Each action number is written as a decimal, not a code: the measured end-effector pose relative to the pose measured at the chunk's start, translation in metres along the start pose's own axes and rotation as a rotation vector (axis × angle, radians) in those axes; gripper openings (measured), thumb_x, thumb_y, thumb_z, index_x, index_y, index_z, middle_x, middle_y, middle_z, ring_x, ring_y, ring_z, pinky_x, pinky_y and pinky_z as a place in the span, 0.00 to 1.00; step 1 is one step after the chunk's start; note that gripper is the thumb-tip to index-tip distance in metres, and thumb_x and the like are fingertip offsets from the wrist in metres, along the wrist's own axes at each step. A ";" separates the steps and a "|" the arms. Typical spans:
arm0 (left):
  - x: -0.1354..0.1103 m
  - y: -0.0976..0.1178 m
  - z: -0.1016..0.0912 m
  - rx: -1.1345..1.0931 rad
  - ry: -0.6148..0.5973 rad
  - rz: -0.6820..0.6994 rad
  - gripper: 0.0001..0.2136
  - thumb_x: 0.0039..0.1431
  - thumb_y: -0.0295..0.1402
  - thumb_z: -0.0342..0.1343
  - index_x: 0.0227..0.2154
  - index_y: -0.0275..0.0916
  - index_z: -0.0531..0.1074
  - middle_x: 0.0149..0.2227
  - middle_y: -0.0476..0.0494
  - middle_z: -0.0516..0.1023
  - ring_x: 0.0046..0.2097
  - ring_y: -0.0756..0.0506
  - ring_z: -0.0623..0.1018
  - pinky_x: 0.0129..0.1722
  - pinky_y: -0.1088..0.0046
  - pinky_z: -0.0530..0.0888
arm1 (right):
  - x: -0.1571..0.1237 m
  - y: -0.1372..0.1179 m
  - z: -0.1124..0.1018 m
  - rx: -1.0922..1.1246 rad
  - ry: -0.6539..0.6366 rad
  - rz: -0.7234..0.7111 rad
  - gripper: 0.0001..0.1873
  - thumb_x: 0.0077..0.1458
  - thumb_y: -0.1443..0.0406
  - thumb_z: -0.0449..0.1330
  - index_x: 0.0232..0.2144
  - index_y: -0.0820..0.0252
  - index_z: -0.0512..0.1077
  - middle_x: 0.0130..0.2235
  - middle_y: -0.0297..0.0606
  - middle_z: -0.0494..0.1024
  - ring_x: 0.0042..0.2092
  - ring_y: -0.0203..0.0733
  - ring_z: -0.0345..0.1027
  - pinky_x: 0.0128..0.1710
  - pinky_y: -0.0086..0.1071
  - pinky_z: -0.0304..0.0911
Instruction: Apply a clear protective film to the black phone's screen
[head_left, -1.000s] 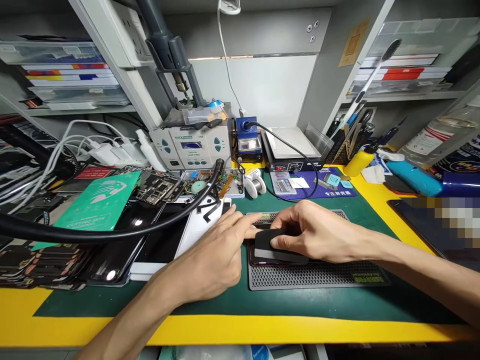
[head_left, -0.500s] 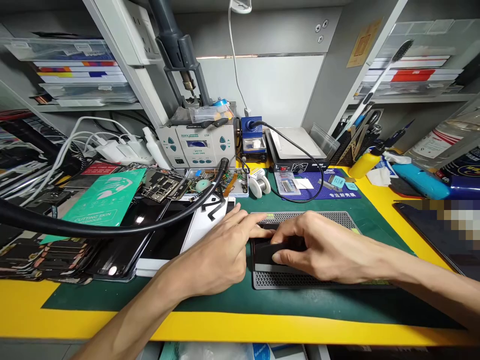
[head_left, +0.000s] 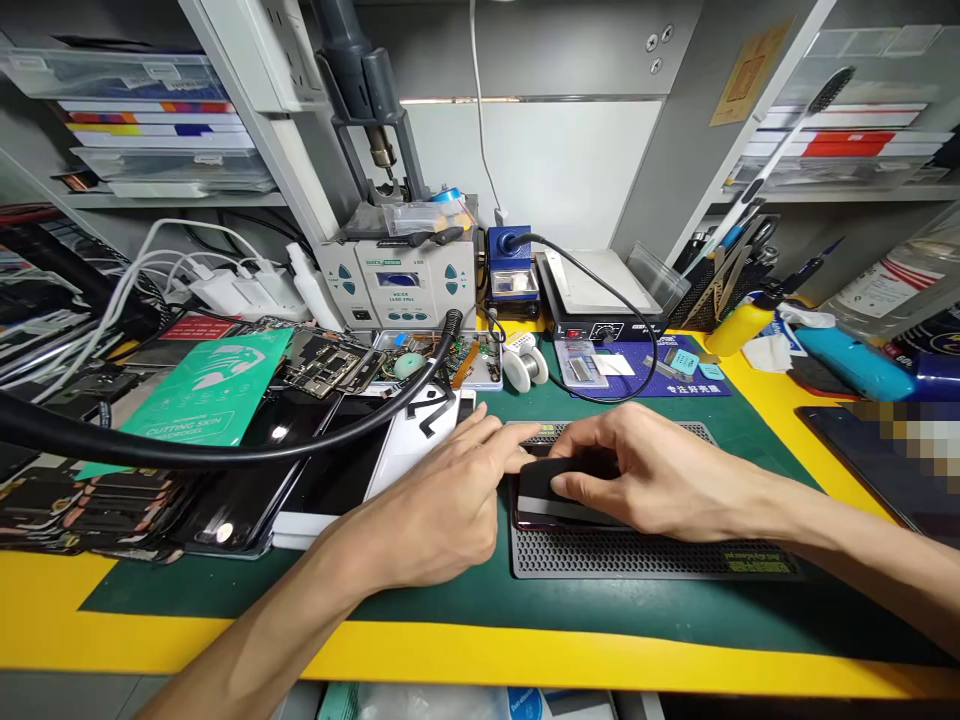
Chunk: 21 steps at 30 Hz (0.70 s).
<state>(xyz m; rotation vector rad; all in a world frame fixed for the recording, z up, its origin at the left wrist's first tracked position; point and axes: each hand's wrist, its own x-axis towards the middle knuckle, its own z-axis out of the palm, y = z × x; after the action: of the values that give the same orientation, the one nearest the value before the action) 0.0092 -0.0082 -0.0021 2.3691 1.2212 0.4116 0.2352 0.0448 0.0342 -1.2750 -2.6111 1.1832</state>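
A dark phone with a reddish edge point(head_left: 526, 523) lies on a grey honeycomb-patterned mat point(head_left: 600, 562). My right hand point(head_left: 637, 475) pinches a black flat pad point(head_left: 541, 478) between thumb and fingers, against the phone's face; a grey band runs along the near side of the pad. At the phone's far left corner, my left hand point(head_left: 457, 500) grips with thumb and forefinger close together, its other fingers bent over to the left. Part of the phone and the far side of the pad are hidden under my hands.
Left of the mat lie phones point(head_left: 337, 465), bare circuit boards point(head_left: 322, 360) and a green packet point(head_left: 202, 390) beneath a thick black hose point(head_left: 225, 455). Behind stand a rework station point(head_left: 405, 285), a solder spool point(head_left: 525, 368) and a heating plate point(head_left: 600, 285). A dark tablet-like slab point(head_left: 862, 460) lies right.
My right hand and the black pad have shifted slightly up and away from me, baring the phone's near reddish edge. My left hand stays at the corner. The whole view has shifted slightly.
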 end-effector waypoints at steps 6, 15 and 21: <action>0.000 0.002 -0.004 -0.017 -0.028 0.031 0.33 0.56 0.17 0.41 0.65 0.42 0.55 0.62 0.45 0.73 0.68 0.43 0.62 0.69 0.52 0.57 | -0.004 -0.002 0.013 -0.018 0.036 -0.073 0.11 0.58 0.61 0.58 0.39 0.58 0.78 0.26 0.29 0.72 0.25 0.34 0.53 0.23 0.29 0.50; 0.001 0.001 -0.002 -0.089 -0.045 -0.014 0.34 0.55 0.17 0.42 0.66 0.38 0.54 0.61 0.44 0.75 0.71 0.41 0.56 0.71 0.50 0.51 | -0.008 0.006 -0.001 0.210 0.016 0.070 0.10 0.59 0.59 0.59 0.32 0.60 0.74 0.27 0.29 0.71 0.26 0.34 0.57 0.22 0.27 0.50; 0.003 0.005 -0.007 -0.202 -0.005 -0.078 0.37 0.53 0.16 0.42 0.68 0.41 0.50 0.61 0.50 0.74 0.71 0.43 0.57 0.71 0.54 0.52 | -0.004 0.008 0.006 0.180 0.052 0.097 0.10 0.60 0.59 0.58 0.30 0.59 0.73 0.27 0.29 0.72 0.26 0.34 0.57 0.24 0.29 0.51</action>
<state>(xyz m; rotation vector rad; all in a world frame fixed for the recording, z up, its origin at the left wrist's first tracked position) 0.0113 -0.0062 0.0063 2.1446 1.2052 0.4789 0.2416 0.0414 0.0262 -1.3888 -2.3688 1.3447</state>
